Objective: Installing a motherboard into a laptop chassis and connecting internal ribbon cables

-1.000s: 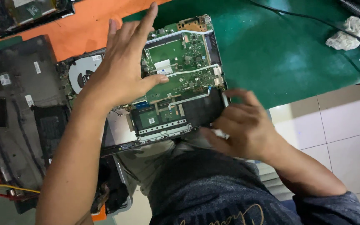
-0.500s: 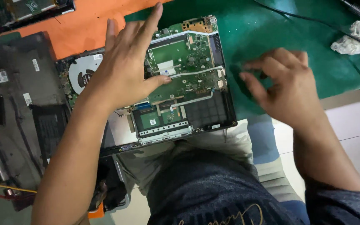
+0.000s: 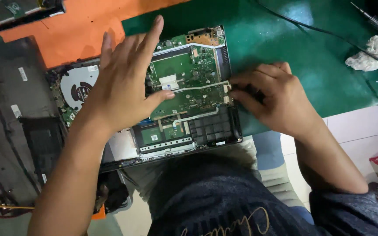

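An opened laptop base (image 3: 206,131) lies in front of me with its green circuit board (image 3: 189,74) and round cooling fan (image 3: 82,87) exposed. My left hand (image 3: 121,85) lies flat on the board, fingers spread, pressing near the fan. At the board's right edge my right hand (image 3: 272,98) has its fingertips pinched together; whether it holds anything small I cannot tell.
A green mat (image 3: 307,48) and an orange mat (image 3: 62,30) cover the floor. A dark laptop cover (image 3: 14,126) lies at the left. A crumpled white tissue (image 3: 368,54), a black cable (image 3: 329,37) and a screwdriver (image 3: 375,22) lie at the far right. White tiles (image 3: 364,126) show at right.
My right hand moved from the laptop's lower right corner up and out over the green mat, then back to the board's right edge. My left hand stayed flat on the board.
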